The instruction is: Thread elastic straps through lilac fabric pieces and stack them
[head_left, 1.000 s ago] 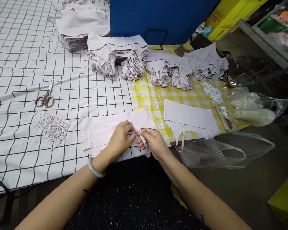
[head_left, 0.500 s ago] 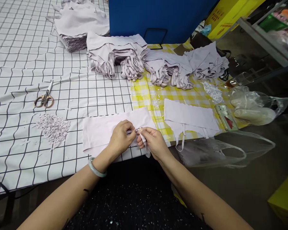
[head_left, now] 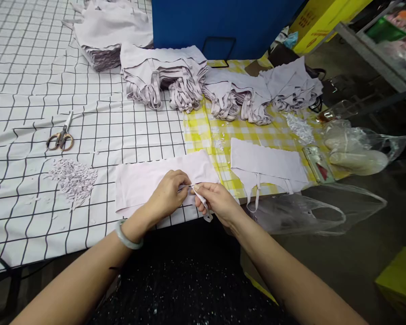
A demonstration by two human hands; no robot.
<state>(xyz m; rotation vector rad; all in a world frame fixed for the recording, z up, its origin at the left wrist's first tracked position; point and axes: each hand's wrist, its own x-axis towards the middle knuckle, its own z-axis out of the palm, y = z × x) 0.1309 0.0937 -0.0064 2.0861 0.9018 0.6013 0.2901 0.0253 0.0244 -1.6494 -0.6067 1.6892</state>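
A pale lilac strappy top (head_left: 145, 180) lies spread at the table's front edge, its body flat on the cloth. Over its lower edge, my left hand (head_left: 169, 192) is closed in a pinch on part of the strap. My right hand (head_left: 219, 203) pinches the same narrow strap (head_left: 200, 198) just beside it, and a loop hangs below the fingers. The fingertips nearly meet, with a short stretch of strap between them; fine detail there is too small to tell. A second strappy top (head_left: 269, 162) lies to the right, one strap drooping over the edge.
Scissors (head_left: 61, 137) and a heap of small fabric snippets (head_left: 73, 178) lie at left. Stacks of tops (head_left: 164, 67) stand along the back before a blue panel (head_left: 219, 22). A clear plastic bag (head_left: 301, 214) hangs at the right edge, near a phone-like object (head_left: 318, 164).
My hands have drawn slightly apart, leaving a little more strap showing between the fingertips. The left wrist has shifted a little left. The tops have stayed in place.
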